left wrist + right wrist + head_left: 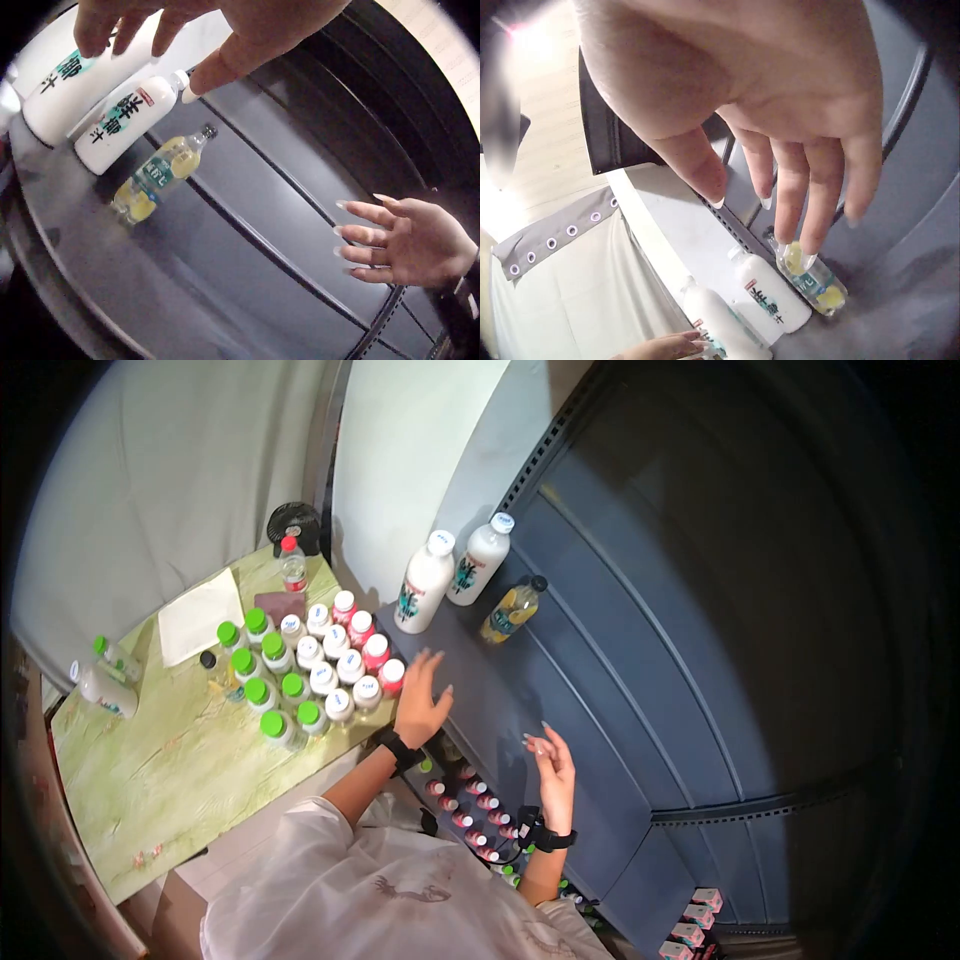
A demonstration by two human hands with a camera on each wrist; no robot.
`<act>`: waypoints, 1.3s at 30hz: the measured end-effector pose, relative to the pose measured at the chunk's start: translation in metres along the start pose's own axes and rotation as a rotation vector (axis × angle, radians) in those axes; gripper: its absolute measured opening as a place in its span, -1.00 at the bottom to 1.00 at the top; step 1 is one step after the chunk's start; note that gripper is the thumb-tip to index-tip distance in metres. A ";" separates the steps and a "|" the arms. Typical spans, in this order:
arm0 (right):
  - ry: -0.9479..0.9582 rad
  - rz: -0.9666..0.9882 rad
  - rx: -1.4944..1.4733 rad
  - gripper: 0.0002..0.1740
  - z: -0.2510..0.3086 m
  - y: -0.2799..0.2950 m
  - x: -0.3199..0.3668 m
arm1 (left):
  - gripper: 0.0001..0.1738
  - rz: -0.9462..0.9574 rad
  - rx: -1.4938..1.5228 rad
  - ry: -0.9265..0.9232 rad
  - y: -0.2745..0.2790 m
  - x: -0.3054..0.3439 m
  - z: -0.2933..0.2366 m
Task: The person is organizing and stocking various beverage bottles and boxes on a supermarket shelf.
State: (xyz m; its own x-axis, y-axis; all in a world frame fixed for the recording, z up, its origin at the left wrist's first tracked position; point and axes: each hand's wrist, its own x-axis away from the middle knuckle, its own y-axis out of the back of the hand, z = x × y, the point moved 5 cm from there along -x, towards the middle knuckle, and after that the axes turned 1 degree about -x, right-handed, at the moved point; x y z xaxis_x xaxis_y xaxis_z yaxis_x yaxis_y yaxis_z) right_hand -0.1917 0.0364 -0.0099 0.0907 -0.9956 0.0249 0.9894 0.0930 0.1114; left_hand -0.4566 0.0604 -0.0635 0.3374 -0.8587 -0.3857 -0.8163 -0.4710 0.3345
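Note:
My left hand (422, 705) reaches over the edge of a grey metal shelf (590, 780), fingers spread and holding nothing. Off to its right, my right hand (553, 775) is held above the same shelf with loosely bent, bare fingers. Ahead of them stand two large white bottles (424, 585) (481, 562) with black lettering and white caps. Beside these is a clear bottle with a yellow fruit label (512, 610) and a black cap. In the right wrist view, the right fingertips (811, 260) overlap the fruit-label bottle (821, 289).
A marbled green table (130, 790) at left bears several green-capped bottles (245, 662), white-capped bottles (323, 678) and pink bottles (376, 652). A small black fan (293, 525) stands at its back. Small bottles (462, 820) fill a lower level; pink boxes (687, 933) sit at lower right.

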 end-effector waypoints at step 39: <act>0.011 0.398 0.074 -0.63 -0.015 -0.347 0.097 | -0.59 -0.369 -0.234 0.232 0.373 0.083 0.114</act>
State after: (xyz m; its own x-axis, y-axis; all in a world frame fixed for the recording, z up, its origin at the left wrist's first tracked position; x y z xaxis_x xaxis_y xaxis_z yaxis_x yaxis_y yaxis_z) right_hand -0.5247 -0.0930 -0.0615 0.4665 -0.8818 0.0695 0.8660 0.4713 0.1670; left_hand -0.7866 -0.1638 -0.0692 0.7016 -0.6356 -0.3223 -0.5040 -0.7623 0.4062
